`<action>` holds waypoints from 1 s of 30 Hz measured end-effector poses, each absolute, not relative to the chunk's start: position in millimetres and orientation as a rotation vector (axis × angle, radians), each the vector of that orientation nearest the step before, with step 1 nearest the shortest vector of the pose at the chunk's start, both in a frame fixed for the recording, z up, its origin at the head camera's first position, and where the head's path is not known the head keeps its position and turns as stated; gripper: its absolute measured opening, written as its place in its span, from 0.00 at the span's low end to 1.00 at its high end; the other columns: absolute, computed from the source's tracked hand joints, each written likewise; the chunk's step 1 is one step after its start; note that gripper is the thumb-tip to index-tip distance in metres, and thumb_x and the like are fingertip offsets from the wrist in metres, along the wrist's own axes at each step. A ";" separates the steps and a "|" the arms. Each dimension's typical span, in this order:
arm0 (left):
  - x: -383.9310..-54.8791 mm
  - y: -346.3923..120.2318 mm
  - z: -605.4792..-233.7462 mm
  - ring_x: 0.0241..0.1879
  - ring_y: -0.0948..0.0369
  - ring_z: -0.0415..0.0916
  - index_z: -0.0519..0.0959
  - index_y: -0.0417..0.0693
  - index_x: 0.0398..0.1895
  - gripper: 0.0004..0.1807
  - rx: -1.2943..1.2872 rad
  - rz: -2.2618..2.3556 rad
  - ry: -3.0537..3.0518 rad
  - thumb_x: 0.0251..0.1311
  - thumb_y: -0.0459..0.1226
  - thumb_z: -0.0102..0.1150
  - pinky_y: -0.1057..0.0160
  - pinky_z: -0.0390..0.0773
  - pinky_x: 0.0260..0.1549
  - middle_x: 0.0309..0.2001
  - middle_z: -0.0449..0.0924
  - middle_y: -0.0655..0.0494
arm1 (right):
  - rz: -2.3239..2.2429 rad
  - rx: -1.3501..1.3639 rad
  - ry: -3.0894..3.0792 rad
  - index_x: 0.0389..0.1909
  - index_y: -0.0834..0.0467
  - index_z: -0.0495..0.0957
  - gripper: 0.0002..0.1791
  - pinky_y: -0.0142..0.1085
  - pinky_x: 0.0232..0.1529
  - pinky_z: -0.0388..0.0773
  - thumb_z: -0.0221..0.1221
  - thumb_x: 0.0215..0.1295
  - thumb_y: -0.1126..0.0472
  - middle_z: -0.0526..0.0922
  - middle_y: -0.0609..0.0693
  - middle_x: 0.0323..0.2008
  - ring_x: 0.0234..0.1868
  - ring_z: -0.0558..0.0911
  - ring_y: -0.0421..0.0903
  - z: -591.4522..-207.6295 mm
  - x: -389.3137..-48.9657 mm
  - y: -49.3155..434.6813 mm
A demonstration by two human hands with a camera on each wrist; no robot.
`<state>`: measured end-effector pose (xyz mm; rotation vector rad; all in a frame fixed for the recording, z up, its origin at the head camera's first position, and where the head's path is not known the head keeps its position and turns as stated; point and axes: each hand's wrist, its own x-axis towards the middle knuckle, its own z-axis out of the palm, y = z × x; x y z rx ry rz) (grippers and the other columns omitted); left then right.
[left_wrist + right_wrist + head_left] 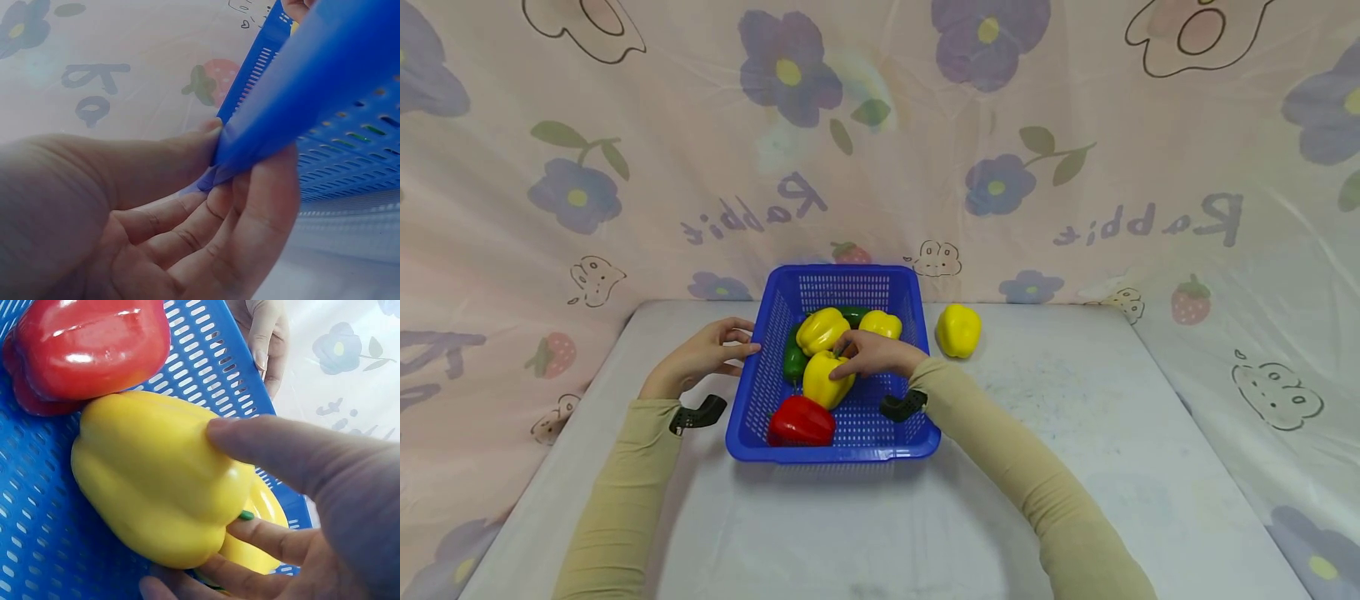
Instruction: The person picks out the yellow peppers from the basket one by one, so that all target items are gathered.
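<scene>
A blue perforated basket (pixel 833 455) stands on the table. My left hand (pixel 706 353) pinches its left rim, thumb on the outer side and fingers curled below the edge in the left wrist view. Inside the basket, my right hand (pixel 878 353) grips a yellow bell pepper (pixel 822 382) near its stem end. In the right wrist view the thumb presses on one side of this pepper (pixel 156 478), and the fingers reach round its stem end. A red bell pepper (pixel 801 422) lies beside it at the near left corner.
Further back in the basket are two more yellow bell peppers (pixel 822 331) and dark green vegetables (pixel 793 358). Another yellow bell pepper (pixel 958 331) sits on the white table (pixel 1075 467), right of the basket. A patterned curtain (pixel 880 167) hangs behind the table.
</scene>
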<state>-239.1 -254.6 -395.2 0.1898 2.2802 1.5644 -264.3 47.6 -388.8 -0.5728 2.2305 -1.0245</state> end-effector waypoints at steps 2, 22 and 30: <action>-239.1 -254.9 -395.1 0.39 0.52 0.78 0.58 0.33 0.64 0.30 0.186 1.564 2.279 0.65 0.38 0.58 0.52 0.82 0.40 0.49 0.67 0.36 | -1.024 -0.577 2.228 0.56 0.61 0.69 0.30 0.37 0.45 0.79 0.68 0.57 0.53 0.75 0.56 0.50 0.47 0.77 0.48 -388.2 -263.9 47.9; -238.4 -255.1 -395.1 0.39 0.52 0.79 0.58 0.33 0.64 0.31 0.197 1.555 2.294 0.65 0.39 0.58 0.53 0.82 0.40 0.49 0.68 0.36 | -0.979 -0.623 2.283 0.61 0.61 0.69 0.36 0.37 0.53 0.75 0.68 0.55 0.49 0.75 0.54 0.55 0.51 0.76 0.47 -385.7 -265.4 54.1; -238.6 -255.6 -395.9 0.39 0.52 0.79 0.58 0.33 0.65 0.32 0.194 1.557 2.286 0.65 0.39 0.58 0.53 0.82 0.40 0.50 0.67 0.35 | -1.031 -0.668 2.308 0.61 0.59 0.71 0.35 0.41 0.58 0.71 0.68 0.55 0.48 0.75 0.53 0.57 0.57 0.73 0.48 -382.0 -265.8 62.0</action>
